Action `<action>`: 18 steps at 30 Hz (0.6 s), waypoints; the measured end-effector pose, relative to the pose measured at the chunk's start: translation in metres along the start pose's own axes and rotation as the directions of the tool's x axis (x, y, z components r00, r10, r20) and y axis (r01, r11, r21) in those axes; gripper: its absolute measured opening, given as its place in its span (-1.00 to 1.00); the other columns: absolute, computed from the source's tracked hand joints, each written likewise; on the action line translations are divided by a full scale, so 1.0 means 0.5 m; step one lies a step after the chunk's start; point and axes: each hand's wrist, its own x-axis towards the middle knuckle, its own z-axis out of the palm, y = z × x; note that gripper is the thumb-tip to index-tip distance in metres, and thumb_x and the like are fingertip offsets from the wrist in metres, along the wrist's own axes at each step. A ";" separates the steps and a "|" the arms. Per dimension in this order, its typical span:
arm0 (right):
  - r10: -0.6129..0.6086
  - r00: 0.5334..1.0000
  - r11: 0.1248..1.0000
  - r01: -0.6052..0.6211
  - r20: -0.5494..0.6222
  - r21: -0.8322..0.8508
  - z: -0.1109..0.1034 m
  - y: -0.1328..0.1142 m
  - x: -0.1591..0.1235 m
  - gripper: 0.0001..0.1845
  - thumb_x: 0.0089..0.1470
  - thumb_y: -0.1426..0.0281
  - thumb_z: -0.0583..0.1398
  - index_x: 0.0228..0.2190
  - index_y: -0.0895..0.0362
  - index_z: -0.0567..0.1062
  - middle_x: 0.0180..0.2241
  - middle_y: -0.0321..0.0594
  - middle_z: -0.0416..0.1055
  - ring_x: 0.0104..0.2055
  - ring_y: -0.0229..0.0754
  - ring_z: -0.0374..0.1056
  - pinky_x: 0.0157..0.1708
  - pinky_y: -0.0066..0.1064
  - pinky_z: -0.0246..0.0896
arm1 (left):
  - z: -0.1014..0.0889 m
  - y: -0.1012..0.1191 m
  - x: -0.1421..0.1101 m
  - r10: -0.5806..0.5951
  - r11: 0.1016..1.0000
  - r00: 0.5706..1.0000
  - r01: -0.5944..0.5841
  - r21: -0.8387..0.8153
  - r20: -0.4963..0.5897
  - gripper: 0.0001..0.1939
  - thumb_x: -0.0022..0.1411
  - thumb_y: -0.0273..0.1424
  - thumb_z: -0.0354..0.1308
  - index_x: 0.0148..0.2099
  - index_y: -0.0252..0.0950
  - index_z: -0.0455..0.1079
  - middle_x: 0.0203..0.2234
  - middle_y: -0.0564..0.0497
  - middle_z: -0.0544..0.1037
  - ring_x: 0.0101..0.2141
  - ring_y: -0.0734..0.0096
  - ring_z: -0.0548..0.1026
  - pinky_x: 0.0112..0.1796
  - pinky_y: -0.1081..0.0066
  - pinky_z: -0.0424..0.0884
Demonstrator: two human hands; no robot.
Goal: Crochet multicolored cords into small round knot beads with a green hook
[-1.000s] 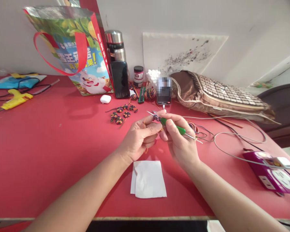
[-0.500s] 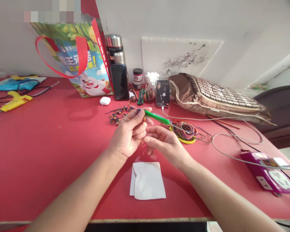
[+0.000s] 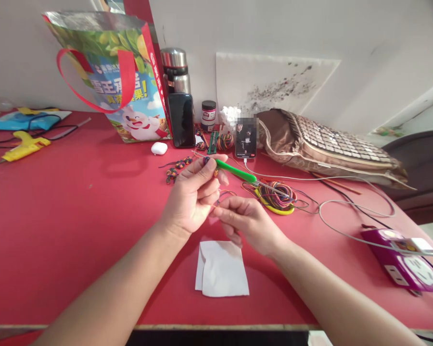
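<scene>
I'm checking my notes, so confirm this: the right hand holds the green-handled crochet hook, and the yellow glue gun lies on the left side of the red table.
Wrong hand: the head view shows the green-handled crochet hook in the left hand, not the right hand. The yellow glue gun does lie on the left side of the red table.

Big shopping bag (image 3: 144,122) at the worktop's (image 3: 75,216) back edge, left of centre, says 雪王 in white, then the red strap (image 3: 126,77) cuts in. Yellow line below ends in 果!. Jar label (image 3: 209,115) and phone screen (image 3: 246,142) text? Way too tiny to read.
</scene>
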 end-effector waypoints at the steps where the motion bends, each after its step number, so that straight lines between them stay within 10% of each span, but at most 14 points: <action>1: -0.014 0.999 1.000 0.014 -0.028 -0.010 -0.003 -0.004 -0.001 -0.47 0.00 -0.01 0.54 -0.43 0.19 0.57 -0.72 -0.52 0.22 -0.74 -0.47 0.00 -0.75 -0.58 -0.11 | -0.001 0.006 0.002 0.010 1.000 1.000 -0.010 -0.001 -0.010 -0.85 0.35 -0.49 0.36 -0.31 -0.32 0.70 -0.62 0.02 0.54 -0.71 0.79 -0.08 -0.68 0.65 -0.13; 5: -0.007 1.000 0.992 0.006 -0.012 -0.128 -0.014 -0.010 0.000 -0.54 0.01 0.04 0.52 -0.49 0.18 0.62 -0.73 -0.56 -0.01 -0.68 -0.46 -0.16 -0.70 -0.51 -0.34 | -0.007 0.016 0.006 0.028 0.999 1.000 -0.027 0.045 -0.011 -0.83 0.36 -0.52 0.34 -0.31 -0.36 0.72 -0.63 -0.01 0.54 -0.71 0.79 0.00 -0.66 0.67 -0.06; 12: 0.005 0.995 0.898 0.041 0.103 -0.439 -0.027 -0.008 -0.008 -0.69 0.20 0.30 0.36 -0.55 0.14 0.62 -0.67 -0.39 0.28 -0.63 -0.38 0.02 -0.67 -0.47 -0.17 | -0.002 0.002 -0.002 -0.080 0.990 0.996 0.083 0.112 -0.035 -0.89 0.25 -0.46 0.45 -0.32 -0.41 0.72 -0.64 -0.02 0.49 -0.68 0.79 0.05 -0.64 0.66 -0.09; 16: -0.294 0.955 0.851 0.276 0.031 -0.446 -0.028 -0.018 -0.015 -0.78 0.21 0.21 0.43 -0.19 0.08 0.68 -0.43 -0.32 0.50 -0.57 -0.36 0.16 -0.59 -0.44 0.11 | -0.004 0.005 0.001 -0.068 0.990 0.998 0.068 0.125 -0.006 -0.90 0.16 -0.45 0.50 -0.32 -0.41 0.71 -0.66 0.01 0.47 -0.68 0.79 0.00 -0.64 0.63 -0.14; 18: -0.461 0.887 0.807 0.402 -0.036 -0.432 -0.029 -0.019 -0.018 -0.46 0.08 0.19 0.55 0.07 -0.01 0.62 -0.23 -0.27 0.55 -0.50 -0.32 0.23 -0.53 -0.40 0.22 | -0.007 0.005 0.000 -0.082 0.987 0.996 0.078 0.138 0.024 -0.88 0.15 -0.44 0.50 -0.34 -0.41 0.70 -0.66 0.02 0.47 -0.68 0.78 -0.02 -0.63 0.61 -0.15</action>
